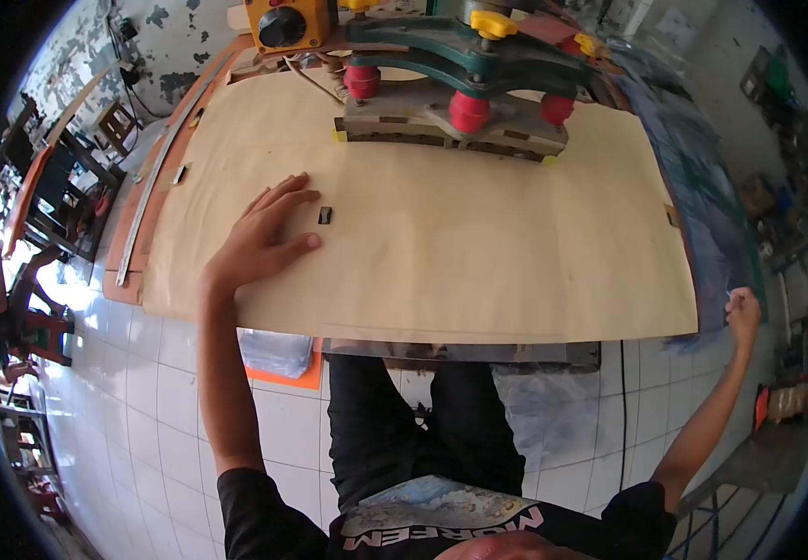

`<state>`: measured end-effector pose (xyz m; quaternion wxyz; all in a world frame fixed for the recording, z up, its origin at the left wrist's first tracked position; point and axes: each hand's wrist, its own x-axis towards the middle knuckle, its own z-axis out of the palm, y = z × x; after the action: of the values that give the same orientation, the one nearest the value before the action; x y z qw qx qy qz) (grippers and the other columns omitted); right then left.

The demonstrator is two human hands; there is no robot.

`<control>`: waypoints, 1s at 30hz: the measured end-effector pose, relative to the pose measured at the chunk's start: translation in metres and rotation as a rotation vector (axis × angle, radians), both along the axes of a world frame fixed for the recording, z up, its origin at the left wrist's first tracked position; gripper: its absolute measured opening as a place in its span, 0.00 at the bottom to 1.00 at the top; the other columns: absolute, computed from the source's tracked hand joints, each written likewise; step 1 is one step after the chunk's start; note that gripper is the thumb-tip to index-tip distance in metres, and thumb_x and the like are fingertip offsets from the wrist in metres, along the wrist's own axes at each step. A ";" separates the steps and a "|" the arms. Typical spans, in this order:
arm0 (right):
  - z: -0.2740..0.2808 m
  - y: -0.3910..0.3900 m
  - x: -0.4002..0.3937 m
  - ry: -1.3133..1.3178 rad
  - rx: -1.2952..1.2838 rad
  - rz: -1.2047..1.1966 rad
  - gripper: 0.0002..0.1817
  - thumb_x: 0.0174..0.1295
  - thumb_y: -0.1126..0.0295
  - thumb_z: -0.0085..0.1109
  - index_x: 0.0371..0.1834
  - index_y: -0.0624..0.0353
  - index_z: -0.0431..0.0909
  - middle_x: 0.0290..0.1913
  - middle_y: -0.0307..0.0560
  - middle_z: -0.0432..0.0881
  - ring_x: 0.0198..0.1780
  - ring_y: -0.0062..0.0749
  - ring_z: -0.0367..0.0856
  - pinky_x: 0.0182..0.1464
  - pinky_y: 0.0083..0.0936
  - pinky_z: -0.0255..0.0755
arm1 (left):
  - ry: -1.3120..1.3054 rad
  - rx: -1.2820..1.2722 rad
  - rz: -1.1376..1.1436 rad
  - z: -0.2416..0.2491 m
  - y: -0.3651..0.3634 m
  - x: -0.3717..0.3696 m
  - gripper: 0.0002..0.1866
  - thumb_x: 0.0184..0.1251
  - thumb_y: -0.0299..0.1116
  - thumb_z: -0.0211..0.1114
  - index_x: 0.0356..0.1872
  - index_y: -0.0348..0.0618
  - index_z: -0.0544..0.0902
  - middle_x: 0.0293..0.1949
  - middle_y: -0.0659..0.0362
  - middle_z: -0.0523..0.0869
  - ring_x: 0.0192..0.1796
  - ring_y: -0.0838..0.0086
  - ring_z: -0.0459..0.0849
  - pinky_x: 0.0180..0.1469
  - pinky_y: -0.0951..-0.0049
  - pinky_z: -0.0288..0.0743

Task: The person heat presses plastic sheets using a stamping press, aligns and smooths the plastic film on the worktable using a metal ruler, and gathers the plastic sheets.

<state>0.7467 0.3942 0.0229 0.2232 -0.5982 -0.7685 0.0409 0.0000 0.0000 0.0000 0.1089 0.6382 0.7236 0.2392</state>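
My left hand lies flat with fingers spread on a large tan sheet that covers the table. Just right of its fingertips is a small dark rectangular piece. Out at the far right, my right hand is closed at the edge of a pile of bluish clear plastic; its fingers pinch something too small to make out. Over the back of the sheet stands a green and grey press head with red knobs and yellow tabs.
An orange control box with a black knob stands at the back left. A metal ruler lies along the table's left edge. Below the front edge are an orange sheet and plastic bags. Another person sits far left.
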 end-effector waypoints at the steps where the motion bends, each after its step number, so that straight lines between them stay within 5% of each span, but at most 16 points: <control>1: 0.016 -0.022 -0.031 0.000 -0.010 -0.093 0.09 0.69 0.65 0.53 0.46 0.56 0.77 0.25 0.39 0.75 0.24 0.17 0.70 0.26 0.18 0.65 | 0.000 0.011 -0.002 -0.002 0.000 -0.001 0.31 0.59 0.39 0.68 0.63 0.43 0.71 0.71 0.47 0.61 0.75 0.56 0.55 0.74 0.60 0.49; 3: 0.015 -0.022 -0.038 0.015 -0.026 -0.199 0.10 0.69 0.65 0.52 0.45 0.58 0.77 0.26 0.38 0.76 0.24 0.17 0.71 0.27 0.18 0.66 | 0.015 0.016 -0.018 0.002 -0.001 -0.004 0.31 0.58 0.39 0.68 0.63 0.43 0.71 0.71 0.47 0.62 0.74 0.56 0.56 0.74 0.60 0.50; 5: 0.010 0.001 -0.017 0.290 0.061 -0.068 0.13 0.69 0.61 0.54 0.36 0.60 0.76 0.22 0.34 0.72 0.21 0.17 0.69 0.21 0.19 0.62 | -0.015 0.031 -0.012 0.003 0.000 -0.001 0.30 0.58 0.37 0.68 0.62 0.42 0.72 0.70 0.46 0.62 0.74 0.56 0.56 0.73 0.60 0.51; 9: 0.056 0.020 -0.028 0.905 -0.238 -0.182 0.19 0.68 0.49 0.53 0.30 0.53 0.76 0.12 0.29 0.56 0.10 0.16 0.51 0.13 0.19 0.46 | 0.003 0.063 -0.008 0.000 0.003 0.003 0.29 0.57 0.39 0.68 0.60 0.44 0.74 0.69 0.47 0.66 0.73 0.57 0.59 0.73 0.61 0.52; 11: 0.079 0.019 -0.056 1.278 -0.310 0.029 0.20 0.67 0.49 0.54 0.41 0.57 0.78 0.08 0.28 0.58 0.07 0.14 0.48 0.09 0.17 0.46 | 0.004 0.051 0.008 0.002 0.003 0.003 0.29 0.57 0.38 0.68 0.60 0.44 0.74 0.69 0.47 0.65 0.73 0.57 0.59 0.73 0.60 0.51; 13: 0.097 0.042 -0.059 1.347 -0.458 0.364 0.27 0.67 0.51 0.55 0.57 0.64 0.70 0.24 0.39 0.80 0.09 0.10 0.54 0.11 0.13 0.52 | 0.008 0.022 -0.013 0.003 0.003 0.003 0.29 0.58 0.35 0.67 0.61 0.41 0.72 0.71 0.47 0.62 0.74 0.56 0.57 0.73 0.59 0.51; 14: 0.104 0.051 -0.068 1.346 -0.453 0.367 0.27 0.67 0.51 0.55 0.57 0.64 0.70 0.24 0.39 0.80 0.09 0.10 0.54 0.11 0.13 0.52 | -0.003 0.019 -0.005 0.003 0.003 0.004 0.29 0.57 0.35 0.67 0.61 0.41 0.72 0.71 0.47 0.62 0.74 0.56 0.57 0.73 0.60 0.50; 18: 0.136 0.060 -0.137 1.183 -0.415 0.262 0.32 0.67 0.61 0.58 0.66 0.71 0.57 0.70 0.57 0.63 0.16 0.11 0.58 0.19 0.10 0.56 | 0.007 0.054 0.005 0.000 0.003 0.002 0.29 0.56 0.35 0.68 0.60 0.43 0.74 0.69 0.47 0.65 0.73 0.56 0.59 0.73 0.60 0.51; 24: 0.167 0.136 -0.171 1.516 -0.399 0.126 0.24 0.65 0.75 0.51 0.64 0.71 0.60 0.65 0.59 0.70 0.17 0.16 0.60 0.20 0.11 0.57 | -0.012 0.050 0.007 0.002 0.003 0.003 0.28 0.56 0.36 0.68 0.60 0.43 0.74 0.69 0.47 0.65 0.73 0.55 0.59 0.73 0.58 0.50; 27: 0.164 0.147 -0.181 1.269 -0.381 -0.049 0.20 0.66 0.77 0.44 0.62 0.68 0.65 0.59 0.55 0.76 0.18 0.15 0.63 0.23 0.11 0.60 | 0.003 0.008 -0.009 0.004 0.004 0.002 0.30 0.59 0.40 0.67 0.62 0.41 0.72 0.71 0.47 0.62 0.75 0.56 0.55 0.75 0.56 0.44; 30: 0.154 0.158 -0.173 0.808 -0.442 -0.221 0.17 0.66 0.74 0.44 0.57 0.60 0.72 0.41 0.40 0.84 0.20 0.13 0.65 0.22 0.17 0.63 | 0.002 0.001 -0.006 0.004 0.003 0.001 0.30 0.60 0.42 0.66 0.62 0.41 0.72 0.71 0.47 0.62 0.75 0.56 0.55 0.75 0.56 0.44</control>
<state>0.5733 0.5518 0.1774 0.3745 -0.6460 -0.5247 0.4089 0.0009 0.0033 0.0043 0.1087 0.6407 0.7216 0.2386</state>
